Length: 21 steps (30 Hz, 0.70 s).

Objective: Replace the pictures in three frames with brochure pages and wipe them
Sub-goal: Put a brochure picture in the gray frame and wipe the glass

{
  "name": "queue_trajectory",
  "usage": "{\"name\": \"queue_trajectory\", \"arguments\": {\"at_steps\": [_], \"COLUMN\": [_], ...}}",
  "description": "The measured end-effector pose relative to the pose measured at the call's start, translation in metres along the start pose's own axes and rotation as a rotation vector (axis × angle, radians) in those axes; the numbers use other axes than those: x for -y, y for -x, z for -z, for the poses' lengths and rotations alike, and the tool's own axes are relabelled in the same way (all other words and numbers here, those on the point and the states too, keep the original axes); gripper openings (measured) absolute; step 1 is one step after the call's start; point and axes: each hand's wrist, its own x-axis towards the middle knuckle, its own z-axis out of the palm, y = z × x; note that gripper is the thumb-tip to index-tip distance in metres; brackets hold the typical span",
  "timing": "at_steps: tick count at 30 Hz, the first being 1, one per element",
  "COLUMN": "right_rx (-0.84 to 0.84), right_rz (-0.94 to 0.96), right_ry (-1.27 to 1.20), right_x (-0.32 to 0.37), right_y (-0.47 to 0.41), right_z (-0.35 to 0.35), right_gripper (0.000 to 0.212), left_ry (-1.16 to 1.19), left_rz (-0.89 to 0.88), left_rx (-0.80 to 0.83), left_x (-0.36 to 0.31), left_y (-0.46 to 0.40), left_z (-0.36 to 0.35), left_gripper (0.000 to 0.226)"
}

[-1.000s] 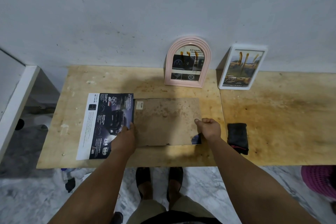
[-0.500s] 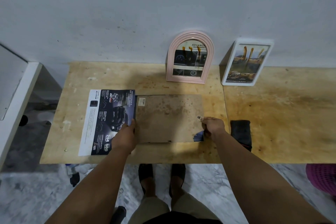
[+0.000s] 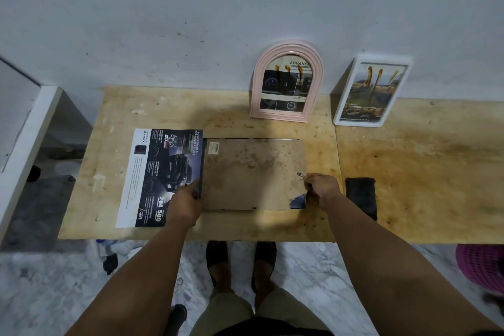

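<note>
Two frames, the pink arched frame (image 3: 287, 82) and the white frame (image 3: 371, 90), stand by the wall with brochure pages in them. One third frame (image 3: 253, 174) lies face down. Left hand (image 3: 185, 206) presses its edge flat; right hand (image 3: 321, 189) pinches, maybe, a small clip. Brochure page (image 3: 163, 177) and dark cloth (image 3: 361, 198) wait.

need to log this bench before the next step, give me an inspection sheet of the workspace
surface: plywood bench, stained, against a wall
job's things: frame face down, brown backing up; brochure page flat beside it; pink arched frame and white frame lean on the wall, pages inside; dark cloth lies right
clutter: nothing seen
grippers: left hand on the frame's left edge; right hand at its right edge tab
cables: nothing seen
surroundings: marble floor, pink basket lower right
</note>
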Motion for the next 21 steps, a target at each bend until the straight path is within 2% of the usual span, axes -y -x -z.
{"name": "queue_trajectory", "arguments": {"at_steps": [5,14,16,21], "right_rx": [0.044,0.040,0.029,-0.091], "right_rz": [-0.042,-0.072,-0.011,0.297], "right_ry": [0.020,0.025,0.060,0.283], "right_x": [0.0019,0.0002,0.0003,-0.0068], "right_y": [0.0009,-0.0010,-0.0008,0.0086], "right_z": [0.0039,0.0042,0.0014,-0.0043], "right_gripper": [0.007,0.014,0.017,0.013], "left_ry": [0.045,0.033,0.025,0.029], "left_rz": [0.022,0.047,0.042,0.039], "left_rx": [-0.001,0.005,0.005,0.016], "left_x": [0.0025,0.0009,0.0013,0.0029], "left_y": [-0.0014,-0.0021,-0.0033,-0.0067], "left_z": [-0.0006,-0.0005,-0.0014,-0.0011], "left_gripper": [0.066,0.063,0.063,0.059]}}
